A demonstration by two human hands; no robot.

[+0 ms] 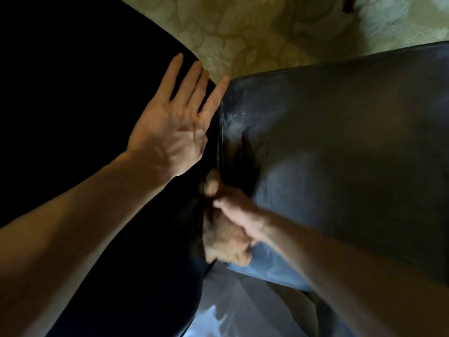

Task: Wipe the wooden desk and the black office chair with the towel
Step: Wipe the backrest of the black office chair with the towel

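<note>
The left hand [170,132] lay spread flat, fingers straight, on the dark back of the chair [340,142]. The right hand [243,217], blurred, seemed to clutch the bunched towel [223,242] in the crease beside the seat. Carpet [267,25] showed beyond.

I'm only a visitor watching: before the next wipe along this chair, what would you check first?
1. Towel held by the right hand: ok, fingers curl round it, though blurred.
2. Left hand steadying the chair back: ok, it lies flat with straight fingers.
3. Towel at the crease between chair back and seat: ok.
4. Seat clean: not ok, pale dusty marks show near the crease.
5. Desk wiped: cannot tell, it is out of view.
</note>
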